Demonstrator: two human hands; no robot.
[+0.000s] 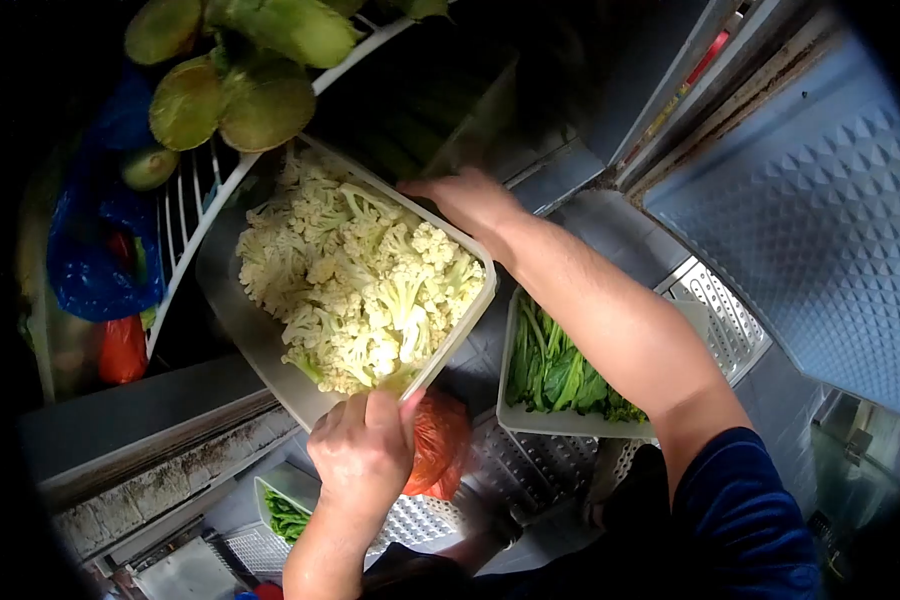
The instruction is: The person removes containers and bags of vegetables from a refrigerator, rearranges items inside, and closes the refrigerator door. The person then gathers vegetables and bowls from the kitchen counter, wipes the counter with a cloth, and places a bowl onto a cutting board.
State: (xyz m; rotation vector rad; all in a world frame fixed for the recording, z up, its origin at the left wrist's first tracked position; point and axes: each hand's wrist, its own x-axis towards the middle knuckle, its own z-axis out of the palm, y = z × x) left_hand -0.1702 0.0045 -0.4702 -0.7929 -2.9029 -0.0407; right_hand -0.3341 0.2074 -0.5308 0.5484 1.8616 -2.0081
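A rectangular plastic tub [235, 310] full of cut cauliflower florets [370, 280] is held in front of me, tilted in view. My left hand [365, 445] is closed over the tub's near rim, with the thumb on the outer side. On the far right side, my right hand [470, 205] grips the tub's edge; its fingers are partly hidden in shadow. An orange-red plastic bag [437, 445] shows below the tub, close to my left hand. Under my right forearm stands a white tub [580, 425] of leafy greens [560, 370].
A white wire shelf [205, 215] at upper left bears cut green vegetables [260, 100] and a blue plastic bag [100, 240]. An open door with a dimpled panel [820, 210] stands at right. Another container of greens [288, 515] sits low at left, near perforated metal flooring [530, 465].
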